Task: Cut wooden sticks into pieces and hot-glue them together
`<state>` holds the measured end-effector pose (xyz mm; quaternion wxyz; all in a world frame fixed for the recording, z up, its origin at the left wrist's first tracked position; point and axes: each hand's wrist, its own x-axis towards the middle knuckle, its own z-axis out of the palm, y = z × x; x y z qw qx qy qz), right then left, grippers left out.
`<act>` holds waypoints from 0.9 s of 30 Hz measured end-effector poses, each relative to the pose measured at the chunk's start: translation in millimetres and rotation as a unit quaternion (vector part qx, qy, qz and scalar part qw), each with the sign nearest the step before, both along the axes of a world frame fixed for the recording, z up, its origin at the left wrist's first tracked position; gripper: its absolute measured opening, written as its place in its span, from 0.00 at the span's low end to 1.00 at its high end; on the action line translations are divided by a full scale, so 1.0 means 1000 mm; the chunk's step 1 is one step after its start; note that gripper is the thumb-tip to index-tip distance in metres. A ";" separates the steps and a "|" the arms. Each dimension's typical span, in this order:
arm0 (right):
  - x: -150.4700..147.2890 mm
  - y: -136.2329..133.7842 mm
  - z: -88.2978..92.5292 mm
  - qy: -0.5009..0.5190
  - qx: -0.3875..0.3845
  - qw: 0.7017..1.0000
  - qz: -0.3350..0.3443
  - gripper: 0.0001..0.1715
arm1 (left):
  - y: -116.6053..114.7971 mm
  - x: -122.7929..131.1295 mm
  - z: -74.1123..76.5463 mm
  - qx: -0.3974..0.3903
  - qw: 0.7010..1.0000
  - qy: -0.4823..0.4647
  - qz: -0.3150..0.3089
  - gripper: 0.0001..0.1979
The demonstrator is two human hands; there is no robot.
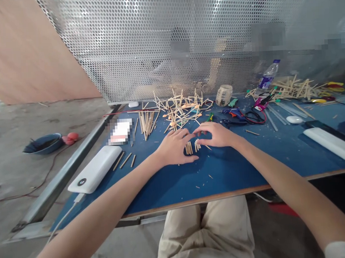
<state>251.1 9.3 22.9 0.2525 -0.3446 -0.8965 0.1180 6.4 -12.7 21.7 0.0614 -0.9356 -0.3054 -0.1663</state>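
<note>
My left hand [175, 146] lies on the blue table [238, 168], fingers curled around a small cluster of short wooden stick pieces [189, 147]. My right hand [216, 134] rests just to the right, fingertips touching another few short sticks [197, 144]. The two hands nearly meet at the fingertips. Beyond them stands a tangled structure of glued wooden sticks [183, 107], and to its left a loose pile of longer sticks [146, 122].
A white power bank [95, 169] with cable lies at the left. A glue gun [237, 113], tape roll [224, 95], water bottle [268, 76], second stick structure [293, 87] and another white power bank [331, 143] sit to the right. A perforated metal screen [185, 39] backs the table.
</note>
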 end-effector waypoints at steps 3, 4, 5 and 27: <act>-0.009 -0.005 -0.001 -0.044 0.033 0.998 0.027 0.36 | 0.011 -0.012 0.002 -0.012 1.000 0.020 -0.014 0.36; -0.011 -0.006 -0.003 -0.058 0.042 0.997 0.024 0.40 | 0.014 -0.016 0.002 -0.016 1.000 0.025 -0.010 0.35; -0.013 -0.007 -0.004 -0.072 0.049 0.996 0.018 0.44 | 0.018 -0.019 0.002 -0.020 0.999 0.029 -0.003 0.35; -0.026 -0.011 -0.019 -0.107 0.033 0.993 -0.031 0.37 | 0.029 -0.021 -0.002 -0.101 0.995 0.023 -0.008 0.26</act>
